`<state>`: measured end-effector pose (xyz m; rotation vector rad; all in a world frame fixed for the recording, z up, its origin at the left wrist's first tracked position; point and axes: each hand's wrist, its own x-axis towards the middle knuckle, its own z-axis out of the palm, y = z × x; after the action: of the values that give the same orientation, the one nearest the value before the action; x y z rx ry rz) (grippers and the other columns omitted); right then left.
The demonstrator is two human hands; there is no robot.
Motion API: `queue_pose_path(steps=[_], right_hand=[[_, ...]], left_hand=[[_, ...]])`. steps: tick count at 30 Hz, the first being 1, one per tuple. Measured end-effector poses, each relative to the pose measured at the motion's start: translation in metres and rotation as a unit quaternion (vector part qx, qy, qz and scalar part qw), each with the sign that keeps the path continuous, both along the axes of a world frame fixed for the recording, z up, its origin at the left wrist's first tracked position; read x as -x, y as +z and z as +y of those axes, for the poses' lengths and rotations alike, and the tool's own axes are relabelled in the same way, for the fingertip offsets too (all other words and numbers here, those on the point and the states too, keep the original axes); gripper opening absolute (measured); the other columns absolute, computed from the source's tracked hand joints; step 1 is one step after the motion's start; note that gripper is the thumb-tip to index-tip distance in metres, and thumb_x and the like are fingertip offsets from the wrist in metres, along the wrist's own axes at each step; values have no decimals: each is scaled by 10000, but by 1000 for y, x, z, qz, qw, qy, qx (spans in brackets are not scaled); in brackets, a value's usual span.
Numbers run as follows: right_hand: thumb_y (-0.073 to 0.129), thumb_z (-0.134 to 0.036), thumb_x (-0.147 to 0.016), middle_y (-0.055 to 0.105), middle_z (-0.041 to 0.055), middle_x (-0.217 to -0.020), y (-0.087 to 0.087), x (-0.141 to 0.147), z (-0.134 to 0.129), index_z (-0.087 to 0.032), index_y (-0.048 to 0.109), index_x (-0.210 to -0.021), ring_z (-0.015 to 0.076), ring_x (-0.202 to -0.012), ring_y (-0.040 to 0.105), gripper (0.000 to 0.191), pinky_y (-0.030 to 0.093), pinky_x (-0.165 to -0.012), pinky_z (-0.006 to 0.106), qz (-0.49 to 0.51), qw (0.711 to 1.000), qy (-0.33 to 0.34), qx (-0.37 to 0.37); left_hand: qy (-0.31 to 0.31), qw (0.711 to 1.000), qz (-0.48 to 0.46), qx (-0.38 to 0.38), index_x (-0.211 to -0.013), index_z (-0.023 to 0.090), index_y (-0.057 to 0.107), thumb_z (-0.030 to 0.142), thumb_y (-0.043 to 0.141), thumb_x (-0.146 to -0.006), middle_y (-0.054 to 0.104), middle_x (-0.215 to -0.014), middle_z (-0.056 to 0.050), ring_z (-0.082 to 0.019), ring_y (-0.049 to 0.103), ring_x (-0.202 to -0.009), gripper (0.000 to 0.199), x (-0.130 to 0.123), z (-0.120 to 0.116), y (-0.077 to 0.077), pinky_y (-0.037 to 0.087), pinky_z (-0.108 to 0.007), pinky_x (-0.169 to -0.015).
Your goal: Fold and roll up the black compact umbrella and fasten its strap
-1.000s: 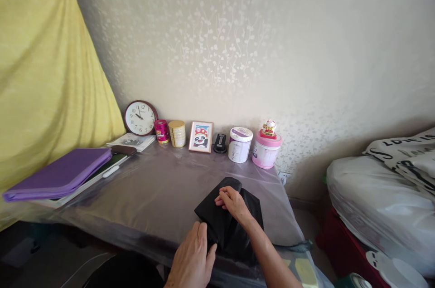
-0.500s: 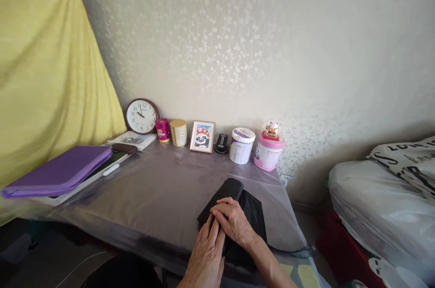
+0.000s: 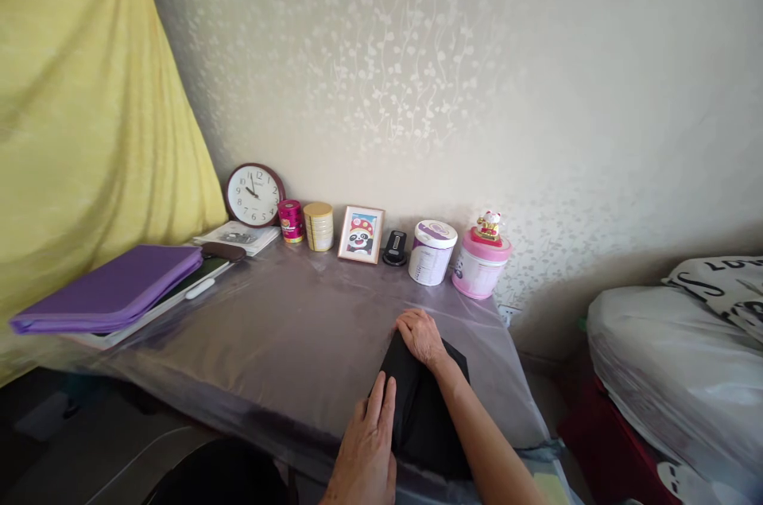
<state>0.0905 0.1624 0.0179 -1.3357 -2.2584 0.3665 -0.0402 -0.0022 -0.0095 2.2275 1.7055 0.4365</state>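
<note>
A folded black piece of thin, cloth-like material (image 3: 426, 417) lies at the table's near right part; its exact kind does not show. On its near left edge my left hand (image 3: 369, 437) rests flat, fingers stretched out and pointing away from me. My right hand (image 3: 421, 338) is at the far end of the black cloth, with its fingers bent down over the far edge. The fingertips of that hand are partly hidden. My right forearm crosses above the right side of the cloth.
The grey covered table (image 3: 286, 330) carries a purple folder (image 3: 113, 286) at left. Along the wall stand a clock (image 3: 255, 196), a pink tin (image 3: 291, 221), a yellow tin (image 3: 319, 227), a panda picture frame (image 3: 361, 235), a white tub (image 3: 431, 253) and a pink-lidded tub (image 3: 480, 266).
My right hand has moved away from my left hand to the far end of the black cloth. My left hand stays on the near left edge. The view has shifted slightly.
</note>
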Motion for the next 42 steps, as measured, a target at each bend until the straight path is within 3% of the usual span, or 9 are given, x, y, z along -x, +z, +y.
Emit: queue_pose_path(steps=[5,9,13,18,23,31,36,42], right_hand=[[420,-278,-869,687,28,-914,-2,-4,18,-257,662,-770,178,-922,590,262,390,-846,289,38,994,-94,48],[393,-299,-876,685,70,-901,-2,-23,19,-237,654,-800,199,-938,599,279,378,-876,301,57,983,-171,40],[320,-330,-874,665,122,-977,0,-64,-2,-177,633,-912,232,-956,599,351,399,-844,326,78,966,-244,36],[329,-422,-835,682,101,-834,-5,-106,-47,-184,637,-865,220,-778,641,390,461,-684,308,142,940,-298,83],[405,-515,-771,659,59,-770,-11,-104,-83,-208,634,-873,213,-652,620,396,459,-496,285,204,919,-284,179],[469,-554,-733,618,35,-664,-1,-75,-111,-202,600,-725,232,-663,581,376,449,-610,336,185,947,-241,102],[461,-514,-776,642,45,-751,16,-57,-111,-190,587,-783,231,-753,592,347,471,-645,318,290,931,-168,143],[489,-498,-770,658,48,-818,31,-22,-92,-183,595,-870,223,-786,596,348,481,-667,302,331,925,-123,144]], left_hand=[[25,999,-10,-20,-1423,148,95,64,389,-616,120,-1494,-80,-255,359,-1257,862,-3,1,-11,346,-379,-999],[40,999,1,4,-1419,137,133,53,366,-636,164,-1486,-92,-247,375,-1243,820,-6,-2,-1,352,-372,-991],[32,999,1,-7,-1419,124,115,52,367,-655,146,-1489,-104,-237,379,-1234,808,-5,-6,10,348,-356,-988],[23,999,-7,-24,-1418,116,107,39,346,-675,156,-1485,-117,-229,368,-1239,785,-4,-8,12,330,-352,-997],[26,999,-9,-17,-1416,112,124,42,353,-666,159,-1483,-124,-238,379,-1232,787,-4,-9,15,351,-349,-973],[35,999,-9,-18,-1417,117,124,42,364,-667,173,-1479,-131,-243,399,-1222,791,-5,-8,15,355,-347,-969],[35,999,-3,-23,-1416,114,124,36,374,-662,189,-1473,-142,-250,384,-1236,798,-6,-9,13,353,-354,-976],[38,999,-5,-36,-1414,128,140,45,382,-647,170,-1482,-121,-244,371,-1245,809,-7,-8,6,336,-368,-1000]])
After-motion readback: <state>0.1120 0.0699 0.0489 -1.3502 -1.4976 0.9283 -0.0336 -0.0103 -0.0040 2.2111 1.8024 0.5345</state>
